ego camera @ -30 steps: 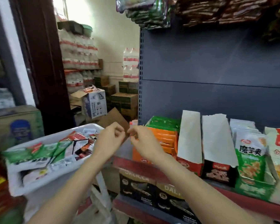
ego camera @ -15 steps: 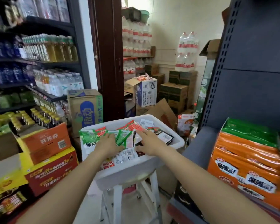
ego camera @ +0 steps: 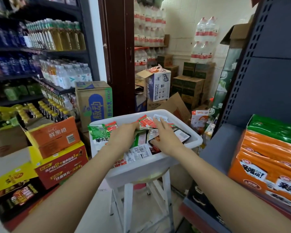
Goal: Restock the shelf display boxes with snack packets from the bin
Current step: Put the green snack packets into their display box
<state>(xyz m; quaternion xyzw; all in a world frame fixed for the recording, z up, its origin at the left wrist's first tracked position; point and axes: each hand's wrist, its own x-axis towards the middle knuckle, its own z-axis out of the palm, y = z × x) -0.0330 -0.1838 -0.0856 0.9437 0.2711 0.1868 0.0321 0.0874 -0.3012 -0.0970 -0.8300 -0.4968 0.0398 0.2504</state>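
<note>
A white plastic bin (ego camera: 141, 172) sits on a white stool (ego camera: 128, 199) in front of me, filled with several snack packets: green ones (ego camera: 98, 132) at the left, red-and-white ones (ego camera: 145, 121) at the back, black ones (ego camera: 181, 134) at the right. My left hand (ego camera: 123, 137) is in the bin, its fingers curled down onto a packet near the red-and-white ones. My right hand (ego camera: 165, 137) lies on the pile with straight fingers reaching toward the back. An orange display box (ego camera: 267, 165) of orange and green packets stands on the shelf at the right.
Drink bottles fill the shelves (ego camera: 54, 51) on the left, with stacked orange, red and yellow cartons (ego camera: 57, 148) below. A dark door frame (ego camera: 119, 56) and a storeroom of cardboard boxes (ego camera: 158, 86) lie behind the bin. The grey shelf upright (ego camera: 242, 73) rises at right.
I turned left from the shelf to the bin. Both hands, held together in the air before, went down into the bin and now reach further toward its back.
</note>
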